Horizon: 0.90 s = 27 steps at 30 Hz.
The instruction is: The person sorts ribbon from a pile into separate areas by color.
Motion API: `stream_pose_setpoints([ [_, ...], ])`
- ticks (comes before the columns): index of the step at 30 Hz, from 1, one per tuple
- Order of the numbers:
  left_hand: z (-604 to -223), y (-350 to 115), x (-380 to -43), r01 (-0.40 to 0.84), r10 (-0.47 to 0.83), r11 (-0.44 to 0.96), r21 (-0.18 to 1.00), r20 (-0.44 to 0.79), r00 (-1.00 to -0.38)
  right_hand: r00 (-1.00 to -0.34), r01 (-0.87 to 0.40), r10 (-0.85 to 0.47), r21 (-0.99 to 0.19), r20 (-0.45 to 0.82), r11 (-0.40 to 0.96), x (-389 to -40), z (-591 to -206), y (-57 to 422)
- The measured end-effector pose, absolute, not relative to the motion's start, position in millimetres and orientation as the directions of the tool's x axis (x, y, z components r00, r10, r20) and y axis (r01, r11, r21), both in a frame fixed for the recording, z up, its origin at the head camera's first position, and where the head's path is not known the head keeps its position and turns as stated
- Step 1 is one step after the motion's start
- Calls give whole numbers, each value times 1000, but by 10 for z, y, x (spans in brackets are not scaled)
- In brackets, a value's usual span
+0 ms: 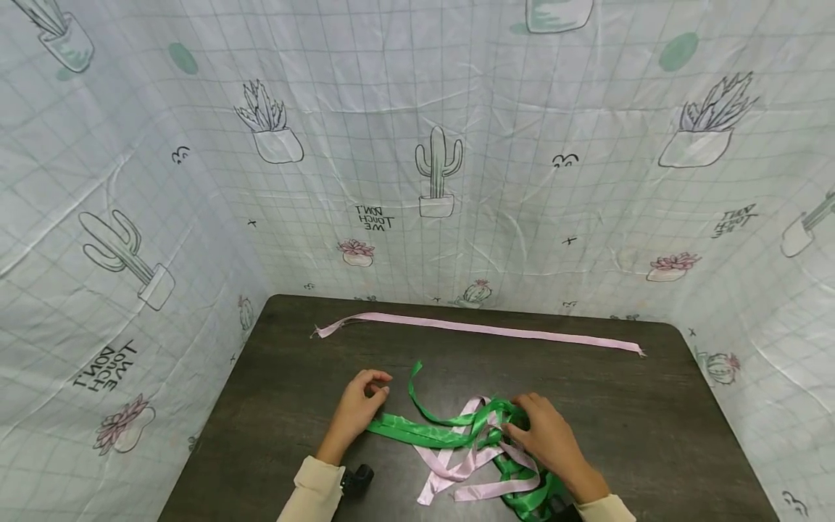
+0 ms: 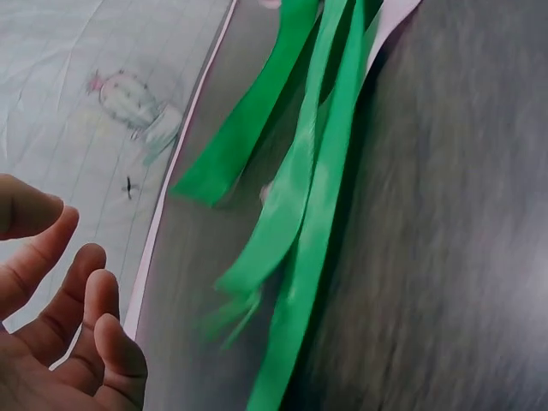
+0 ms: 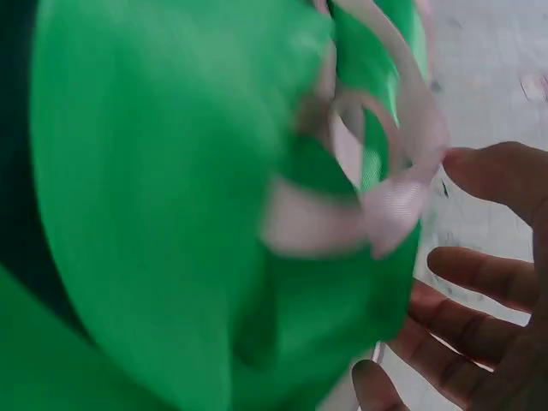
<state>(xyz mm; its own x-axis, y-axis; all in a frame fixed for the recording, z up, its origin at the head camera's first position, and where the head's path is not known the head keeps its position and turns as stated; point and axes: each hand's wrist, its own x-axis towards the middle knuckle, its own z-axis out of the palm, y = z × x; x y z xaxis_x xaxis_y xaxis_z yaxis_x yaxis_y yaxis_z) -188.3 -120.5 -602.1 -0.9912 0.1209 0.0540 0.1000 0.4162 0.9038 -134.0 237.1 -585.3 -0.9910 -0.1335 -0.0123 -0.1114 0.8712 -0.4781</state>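
A tangle of green satin ribbons (image 1: 424,433) and pale pink ribbons (image 1: 438,482) lies at the front middle of the table. My left hand (image 1: 355,407) is at the left end of the green strands, its fingers loosely bent with nothing between them. Green ribbon tails (image 2: 295,223) hang beside it in the left wrist view. On the right side of the tangle is my right hand (image 1: 551,438), thumb and fingers spread at its edge. In the right wrist view its thumb tip meets a pink loop (image 3: 402,201), and some fingertips go behind the green ribbon (image 3: 171,188).
One long pink ribbon (image 1: 470,328) lies stretched across the back of the dark wooden table (image 1: 274,391). A white cloth (image 1: 502,203) printed with cacti hangs behind and along both sides. A black wrist camera (image 1: 357,480) sits by the left sleeve.
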Motion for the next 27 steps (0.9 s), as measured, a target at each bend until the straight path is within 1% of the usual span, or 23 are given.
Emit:
stream_pose_setpoints([
  [3,-6020,-1142,-1831,97,148,412,906,39,-988,-987,-143,-163,-449,-7,882,-1310,-5916,2272],
  [10,-6007,-1030,-1754,120,183,411,904,47,-982,-972,-233,-219,-364,81,902,-1248,-5961,2182],
  [13,-6002,-999,-1737,130,197,416,900,51,-979,-969,-246,-223,-339,106,908,-1232,-5973,2171],
  [20,-5993,-943,-1708,122,214,404,907,37,-976,-960,-275,-234,-346,156,897,-1202,-5931,2174],
  [27,-5998,-915,-1693,105,206,373,922,28,-978,-956,-281,-216,-399,200,873,-1201,-5696,2160],
])
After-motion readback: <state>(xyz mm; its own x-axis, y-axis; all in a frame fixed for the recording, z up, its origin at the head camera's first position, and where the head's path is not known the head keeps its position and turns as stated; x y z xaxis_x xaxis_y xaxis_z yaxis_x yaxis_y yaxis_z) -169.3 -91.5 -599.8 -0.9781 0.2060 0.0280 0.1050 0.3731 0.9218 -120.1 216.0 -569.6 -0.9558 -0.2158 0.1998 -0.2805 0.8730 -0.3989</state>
